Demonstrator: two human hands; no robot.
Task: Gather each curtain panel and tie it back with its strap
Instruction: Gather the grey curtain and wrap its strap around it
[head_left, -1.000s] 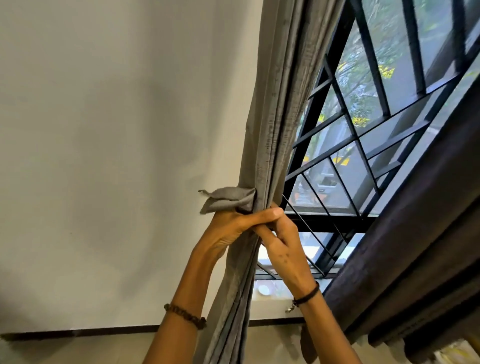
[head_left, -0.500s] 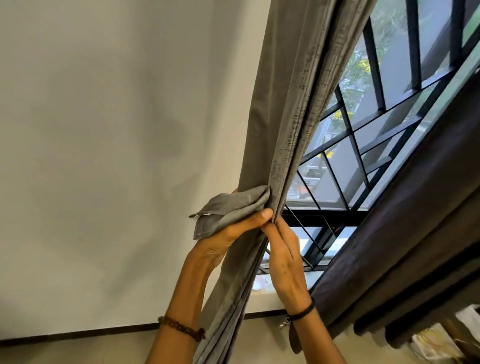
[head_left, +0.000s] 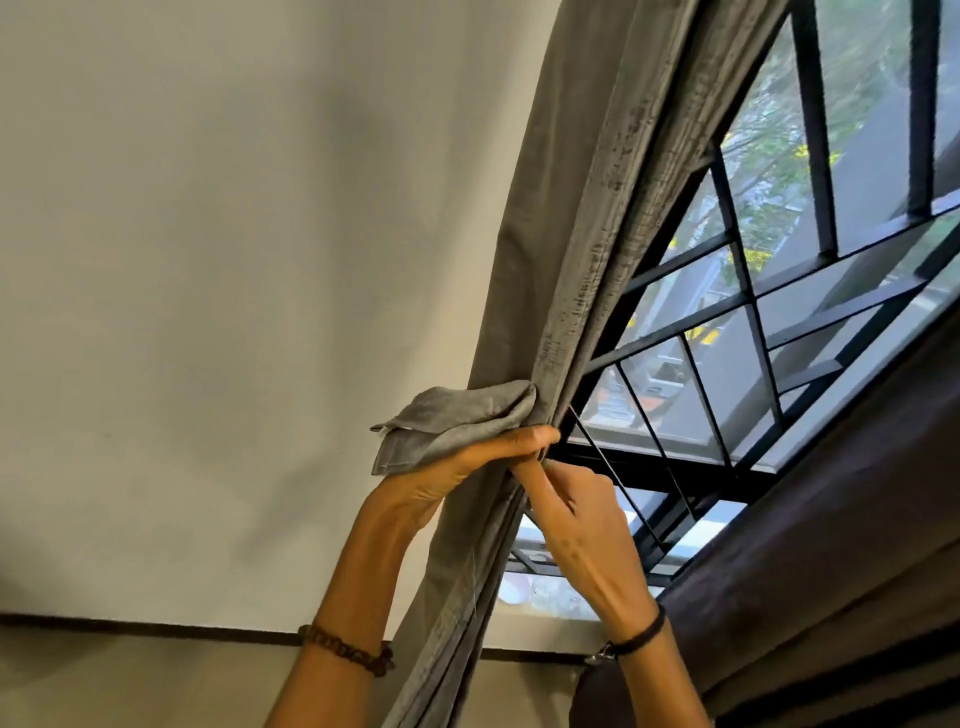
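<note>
Beside the barred window (head_left: 753, 291), against the pale wall (head_left: 208, 260): grey curtain panel (head_left: 571, 234), drawn into one narrow bundle. Clenched round that bundle at mid-height with the left hand (head_left: 452, 467), thumb laid across, likely to stop the folds spreading. Draped over that hand and touching the bundle, the strap (head_left: 457, 421), ready for wrapping. Pinching the bundle's front edge just under the thumb with the right hand (head_left: 576, 525) — strap end or fold, cannot tell. Not yet tied.

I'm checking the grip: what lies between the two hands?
The head view shows the gathered grey curtain running down between the left hand and the right hand; their fingertips meet at its front, below the strap.
</note>
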